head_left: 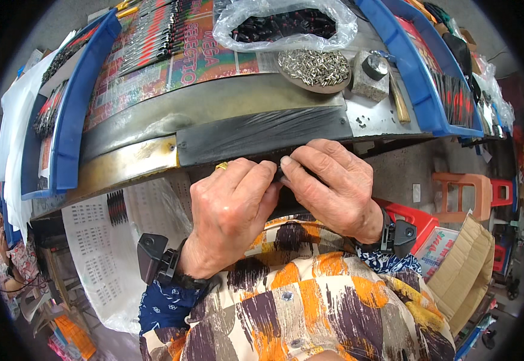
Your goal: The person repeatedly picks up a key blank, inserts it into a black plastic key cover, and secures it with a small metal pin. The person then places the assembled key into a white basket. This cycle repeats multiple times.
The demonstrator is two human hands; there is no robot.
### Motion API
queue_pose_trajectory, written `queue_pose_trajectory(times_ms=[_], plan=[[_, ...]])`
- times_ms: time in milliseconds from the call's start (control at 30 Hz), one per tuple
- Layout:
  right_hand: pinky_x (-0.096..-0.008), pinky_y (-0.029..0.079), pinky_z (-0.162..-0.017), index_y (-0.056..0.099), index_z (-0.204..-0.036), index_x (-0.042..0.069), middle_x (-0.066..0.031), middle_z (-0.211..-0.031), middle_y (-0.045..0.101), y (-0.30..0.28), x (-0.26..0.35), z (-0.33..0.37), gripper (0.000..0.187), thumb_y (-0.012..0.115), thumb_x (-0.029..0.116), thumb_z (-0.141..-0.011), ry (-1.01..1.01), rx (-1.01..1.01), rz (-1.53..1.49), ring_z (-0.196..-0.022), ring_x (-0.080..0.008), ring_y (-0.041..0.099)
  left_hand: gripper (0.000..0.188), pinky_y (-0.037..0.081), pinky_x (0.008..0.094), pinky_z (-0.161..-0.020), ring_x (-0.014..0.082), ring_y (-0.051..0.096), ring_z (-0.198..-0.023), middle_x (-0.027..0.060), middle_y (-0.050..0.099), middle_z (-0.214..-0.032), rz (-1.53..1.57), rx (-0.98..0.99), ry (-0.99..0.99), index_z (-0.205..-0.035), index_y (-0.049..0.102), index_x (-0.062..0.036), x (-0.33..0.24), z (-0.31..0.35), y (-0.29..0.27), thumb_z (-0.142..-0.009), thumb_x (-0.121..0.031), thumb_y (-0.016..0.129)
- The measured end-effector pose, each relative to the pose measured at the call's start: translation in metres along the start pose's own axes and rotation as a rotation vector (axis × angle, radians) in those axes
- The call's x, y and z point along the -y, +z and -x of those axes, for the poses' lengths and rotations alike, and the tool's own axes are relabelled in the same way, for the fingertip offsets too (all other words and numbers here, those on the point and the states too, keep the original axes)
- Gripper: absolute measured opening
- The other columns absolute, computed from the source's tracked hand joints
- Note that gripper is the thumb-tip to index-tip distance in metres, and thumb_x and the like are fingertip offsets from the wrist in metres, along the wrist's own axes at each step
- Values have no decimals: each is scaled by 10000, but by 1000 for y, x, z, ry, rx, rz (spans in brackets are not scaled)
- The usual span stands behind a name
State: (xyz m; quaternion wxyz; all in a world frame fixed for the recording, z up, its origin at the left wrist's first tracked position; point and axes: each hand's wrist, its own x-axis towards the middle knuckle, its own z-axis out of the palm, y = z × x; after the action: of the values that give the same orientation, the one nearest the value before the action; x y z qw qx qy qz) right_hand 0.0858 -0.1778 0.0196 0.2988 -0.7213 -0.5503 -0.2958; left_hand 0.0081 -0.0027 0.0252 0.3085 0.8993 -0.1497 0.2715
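Observation:
At the bench's near edge, my left hand (pixel 229 210) and my right hand (pixel 337 186) meet, fingertips pinched together. Between them shows a sliver of a small black piece (pixel 278 175); the fingers hide most of it, so its kind cannot be made out. A ring sits on a finger of my left hand. Just beyond my knuckles lies a scored black pad (pixel 262 133) on the metal bench edge (pixel 132 159). Farther back, a round dish (pixel 321 89) is heaped with small silvery metal parts (pixel 315 66).
A clear plastic bag (pixel 340 39) of black parts lies behind the dish. Right of it are a stone block (pixel 369 86) and a wooden-handled brush (pixel 400 105). Blue trays (pixel 69 144) of slim red-and-black pieces flank the bench. Right and below stand stools (pixel 463 186) and cardboard (pixel 466 265).

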Motion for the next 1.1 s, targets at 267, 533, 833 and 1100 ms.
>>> queue_pose_trajectory(times_ms=[267,533,833,1100], plan=[[-332,534,-611,633,-835,-34,-122,-849,631,0,-2,-4,186,745,34,-703,261,8,-342,-719,-253,641,283,494,341,-549,246,609,-624,82,607,-776,-34,-36,26,-935,644,-21,1,3,4,-664,2,724],[-182,434,-484,648,-886,-32,-23,-743,624,-8,5,-11,121,661,85,-911,1109,130,-1051,-581,-35,549,280,491,343,-533,243,612,-614,85,609,-768,-60,-71,68,-944,651,-15,1,2,8,-673,-7,725],[-173,436,-475,659,-927,-34,-25,-702,630,3,14,-2,139,643,104,-936,1122,66,-1091,-551,-34,546,256,491,340,-543,241,611,-617,85,612,-769,-33,-62,58,-939,657,-12,3,6,11,-690,-11,717],[-177,454,-493,660,-942,-26,-29,-735,644,9,13,2,150,632,121,-948,1107,-25,-1157,-574,-39,556,246,492,338,-543,240,613,-622,86,621,-786,-29,-79,46,-926,656,-15,5,3,10,-687,-19,714]])
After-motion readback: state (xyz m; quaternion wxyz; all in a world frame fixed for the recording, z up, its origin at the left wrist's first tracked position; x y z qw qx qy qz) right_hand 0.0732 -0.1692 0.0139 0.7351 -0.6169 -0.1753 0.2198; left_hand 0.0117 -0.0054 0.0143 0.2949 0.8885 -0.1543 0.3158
